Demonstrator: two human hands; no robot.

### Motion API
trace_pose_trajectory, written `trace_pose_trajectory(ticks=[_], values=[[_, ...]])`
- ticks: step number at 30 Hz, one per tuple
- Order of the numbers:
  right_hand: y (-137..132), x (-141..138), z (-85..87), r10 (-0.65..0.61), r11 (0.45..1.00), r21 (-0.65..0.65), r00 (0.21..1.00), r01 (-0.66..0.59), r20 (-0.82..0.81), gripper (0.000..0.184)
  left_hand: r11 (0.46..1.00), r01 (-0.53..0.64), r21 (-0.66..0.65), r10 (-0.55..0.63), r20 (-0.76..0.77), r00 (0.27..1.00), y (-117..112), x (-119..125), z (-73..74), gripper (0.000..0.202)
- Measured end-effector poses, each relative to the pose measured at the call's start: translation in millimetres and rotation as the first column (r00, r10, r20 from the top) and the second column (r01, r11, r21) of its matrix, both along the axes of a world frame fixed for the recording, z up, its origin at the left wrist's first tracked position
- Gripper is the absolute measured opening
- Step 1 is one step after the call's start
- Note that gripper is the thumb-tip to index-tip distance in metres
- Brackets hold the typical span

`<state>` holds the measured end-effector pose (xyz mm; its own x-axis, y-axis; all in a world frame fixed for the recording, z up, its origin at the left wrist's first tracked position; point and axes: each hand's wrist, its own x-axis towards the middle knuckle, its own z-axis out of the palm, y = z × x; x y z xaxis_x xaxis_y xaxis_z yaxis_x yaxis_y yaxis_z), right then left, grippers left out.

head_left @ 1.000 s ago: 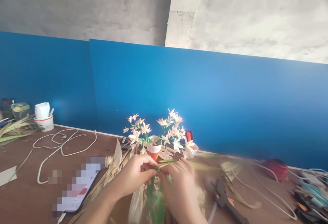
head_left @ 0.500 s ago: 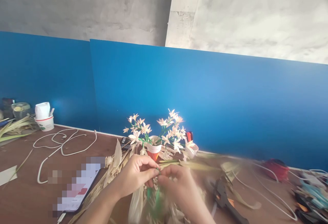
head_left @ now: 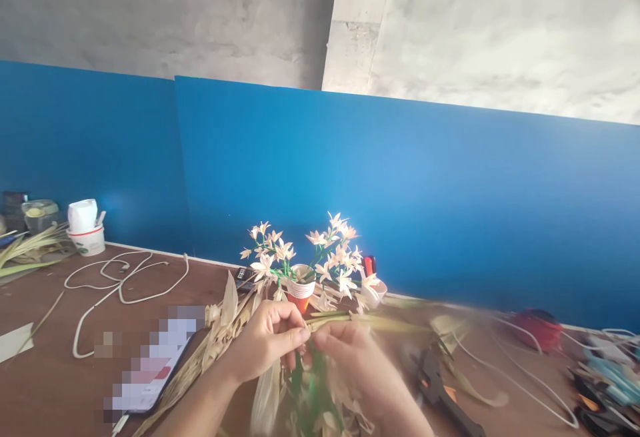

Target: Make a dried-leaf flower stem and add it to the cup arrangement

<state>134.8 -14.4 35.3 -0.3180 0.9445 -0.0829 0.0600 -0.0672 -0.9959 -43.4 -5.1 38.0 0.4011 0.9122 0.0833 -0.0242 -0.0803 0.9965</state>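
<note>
L hand [head_left: 270, 342] thumb + fingertips tog.; what's pinched betw. them too small to tell. R hand [head_left: 350, 347] just beside, blurred; can't tell its grip. Green strip [head_left: 297, 378] hangs below hands, blurry, over pale husks [head_left: 215, 350]. Pale flowers [head_left: 345, 284] by stacked cups [head_left: 303, 288] just behind. Phone [head_left: 157, 370] to L, glue gun [head_left: 443, 394] to R, on brn table [head_left: 207, 285].

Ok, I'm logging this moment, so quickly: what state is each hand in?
Left hand: closed in a pinch; what it holds is too small to tell.
Right hand: closed in a pinch, blurred; what it holds cannot be told.
</note>
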Motion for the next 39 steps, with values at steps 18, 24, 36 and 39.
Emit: trace_pose_trajectory(ticks=[18, 24, 36, 39], values=[[-10, -23, -14.8, -0.640, 0.520, 0.843, 0.715, 0.135, 0.280, 0.018, 0.990, -0.131, 0.043, 0.135, -0.110, 0.985, 1, 9, -7.7, 0.025], [-8, -24, -14.4, -0.703, 0.384, 0.909, 0.689, 0.162, 0.174, 0.017, 0.997, -0.061, 0.049, 0.063, -0.030, 0.998, -1, 7, 3.6, 0.021], [-8, -23, -13.5, -0.775, 0.259, 0.952, 0.623, 0.162, 0.105, 0.015, 0.955, -0.174, 0.241, 0.168, 0.046, 0.985, -8, 13, 1.2, 0.012], [-9, -23, -12.9, -0.777, 0.233, 0.959, 0.624, 0.158, 0.086, 0.015, 0.931, -0.246, 0.269, 0.239, 0.058, 0.969, -10, 18, 1.7, 0.014]])
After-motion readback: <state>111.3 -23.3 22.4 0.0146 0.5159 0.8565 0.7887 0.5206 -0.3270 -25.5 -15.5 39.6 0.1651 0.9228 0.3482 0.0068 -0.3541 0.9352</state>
